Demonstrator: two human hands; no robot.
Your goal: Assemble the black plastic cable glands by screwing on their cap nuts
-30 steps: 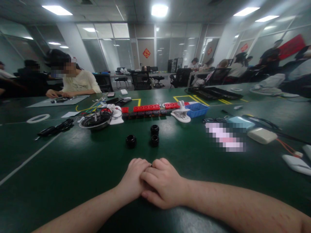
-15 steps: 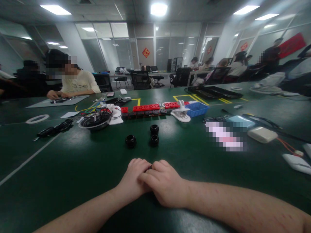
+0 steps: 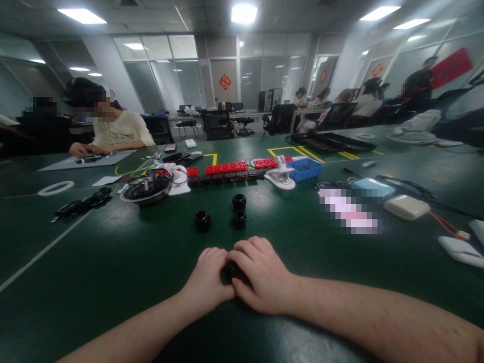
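A glossy black part (image 3: 235, 272), mostly covered by fingers, is held between my two hands just above or on the green table; its full shape cannot be made out. My left hand (image 3: 210, 276) is closed around its left side, with the thumb low. Over the right side curl the fingers of my right hand (image 3: 261, 275), its thumb below them. Farther out stand three black ring-shaped parts with holes in the top: one ring (image 3: 202, 221) at the left, a front ring (image 3: 239, 219), and a back ring (image 3: 239, 201) close behind it.
Across the table (image 3: 151, 262) runs a row of red and black blocks (image 3: 226, 168). Left of it are a metal bowl (image 3: 130, 195) and a white clip (image 3: 181, 181); at its right, another white clip (image 3: 282, 176) and a blue bin (image 3: 306, 170). A co-worker (image 3: 117, 126) sits far left.
My right hand has shifted its grip: its fingers have lifted and spread over the top, so more of the black part shows. My left hand stays nearly in place.
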